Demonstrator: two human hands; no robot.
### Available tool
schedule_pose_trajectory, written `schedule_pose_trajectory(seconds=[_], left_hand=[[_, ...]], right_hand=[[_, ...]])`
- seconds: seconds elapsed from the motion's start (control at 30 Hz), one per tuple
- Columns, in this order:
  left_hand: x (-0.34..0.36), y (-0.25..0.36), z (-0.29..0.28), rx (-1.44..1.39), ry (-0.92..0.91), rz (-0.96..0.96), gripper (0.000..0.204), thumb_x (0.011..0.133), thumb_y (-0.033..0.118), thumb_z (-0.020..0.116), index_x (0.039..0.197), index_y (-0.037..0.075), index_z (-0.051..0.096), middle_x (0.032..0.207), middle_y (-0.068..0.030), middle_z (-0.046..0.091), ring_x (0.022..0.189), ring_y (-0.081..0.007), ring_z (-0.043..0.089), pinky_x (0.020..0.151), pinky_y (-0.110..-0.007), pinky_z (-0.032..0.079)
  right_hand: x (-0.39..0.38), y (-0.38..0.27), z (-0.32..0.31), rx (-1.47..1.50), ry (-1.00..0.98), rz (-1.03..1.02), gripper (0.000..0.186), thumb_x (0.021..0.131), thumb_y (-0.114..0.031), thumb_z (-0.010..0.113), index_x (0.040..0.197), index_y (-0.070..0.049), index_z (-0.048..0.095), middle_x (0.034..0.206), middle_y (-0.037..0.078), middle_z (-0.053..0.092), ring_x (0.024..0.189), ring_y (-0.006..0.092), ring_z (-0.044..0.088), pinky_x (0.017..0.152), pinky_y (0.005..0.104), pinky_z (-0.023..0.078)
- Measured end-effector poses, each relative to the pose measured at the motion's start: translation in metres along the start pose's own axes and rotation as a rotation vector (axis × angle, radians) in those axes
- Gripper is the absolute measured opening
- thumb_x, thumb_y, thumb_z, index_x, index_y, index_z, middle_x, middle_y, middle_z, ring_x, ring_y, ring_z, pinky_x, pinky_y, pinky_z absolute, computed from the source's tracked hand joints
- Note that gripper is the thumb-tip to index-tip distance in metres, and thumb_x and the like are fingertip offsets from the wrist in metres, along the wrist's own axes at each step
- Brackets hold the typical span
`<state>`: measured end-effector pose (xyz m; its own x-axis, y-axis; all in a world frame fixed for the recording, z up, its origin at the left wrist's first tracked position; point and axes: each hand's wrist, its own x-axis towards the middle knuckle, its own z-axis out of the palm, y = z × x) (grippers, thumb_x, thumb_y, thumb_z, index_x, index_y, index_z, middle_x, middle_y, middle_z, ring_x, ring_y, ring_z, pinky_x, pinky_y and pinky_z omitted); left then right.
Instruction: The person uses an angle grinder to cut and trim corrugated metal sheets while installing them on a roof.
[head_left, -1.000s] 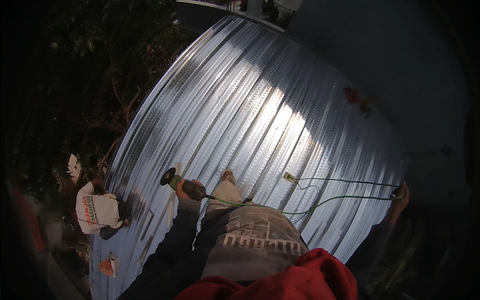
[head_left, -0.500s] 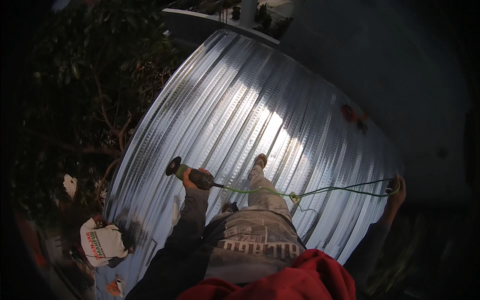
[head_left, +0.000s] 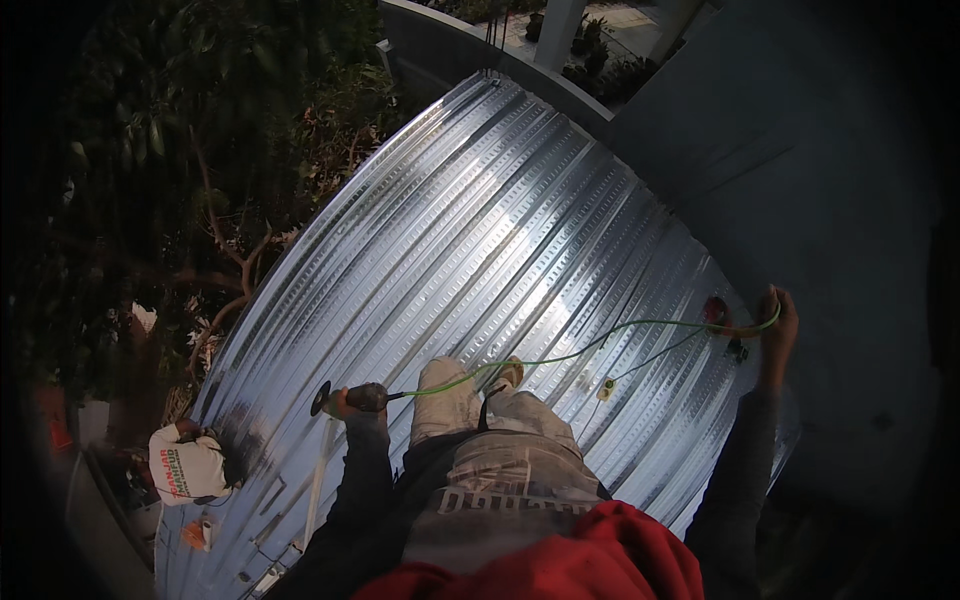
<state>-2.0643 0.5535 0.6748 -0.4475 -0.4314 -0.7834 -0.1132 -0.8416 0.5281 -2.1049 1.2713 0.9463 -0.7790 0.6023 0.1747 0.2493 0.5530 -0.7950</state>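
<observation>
My left hand point(head_left: 347, 405) is wrapped round an angle grinder point(head_left: 369, 397) with a dark body and a round disc at its far left end. From the grinder's back a green power cord point(head_left: 560, 357) runs across to the right, over my legs. Out at the right, my raised right hand point(head_left: 781, 325) is closed on a loop of that cord. A small yellowish plug or socket piece point(head_left: 606, 388) lies on the metal sheets, with a thin cord leading from it. Ribbed, shiny metal sheets point(head_left: 450, 220) spread beneath me.
A person in a white shirt point(head_left: 188, 466) crouches at the lower left edge of the sheets, near a small orange-and-white object point(head_left: 200, 534). A red object point(head_left: 716, 310) lies by the grey wall point(head_left: 800, 200) on the right. Trees point(head_left: 230, 220) border the left edge.
My left hand has shifted left and down with the grinder. My right hand has risen with the cord, whose span now arches upward. My other leg has come forward into view.
</observation>
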Motion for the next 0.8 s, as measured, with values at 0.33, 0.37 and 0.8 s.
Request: schedule_pose_trajectory(seconds=[0.33,0.37,0.8], left_hand=[[0.09,-0.046,0.192,0.016,-0.156,-0.012,0.036,0.082,0.039,0.064,0.093,0.006,0.056,0.081,-0.0133,0.063,0.071,-0.0306,0.063,0.068,-0.047,0.055],[0.095,-0.055,0.229,0.039,-0.126,-0.048,0.036,0.082,0.039,0.064,0.092,0.006,0.056,0.082,-0.0137,0.063,0.071,-0.0308,0.064,0.067,-0.047,0.055],[0.122,-0.08,0.566,0.036,-0.349,-0.274,0.044,0.081,0.034,0.069,0.096,-0.003,0.052,0.085,-0.0152,0.059,0.073,-0.0277,0.062,0.071,-0.042,0.056]], right_hand=[[0.154,0.045,0.121,-0.1,0.023,0.094,0.032,0.1,-0.032,0.065,0.097,-0.001,0.067,0.074,0.002,0.062,0.065,0.0086,0.055,0.06,0.0272,0.045],[0.154,0.07,0.122,-0.17,-0.001,0.096,0.031,0.099,-0.032,0.065,0.096,-0.001,0.067,0.074,0.003,0.063,0.065,0.0091,0.056,0.06,0.0273,0.045],[0.089,0.224,0.175,-0.577,-0.365,0.735,0.035,0.075,-0.032,0.086,0.095,-0.007,0.07,0.087,0.017,0.073,0.084,0.0315,0.072,0.073,0.0427,0.055]])
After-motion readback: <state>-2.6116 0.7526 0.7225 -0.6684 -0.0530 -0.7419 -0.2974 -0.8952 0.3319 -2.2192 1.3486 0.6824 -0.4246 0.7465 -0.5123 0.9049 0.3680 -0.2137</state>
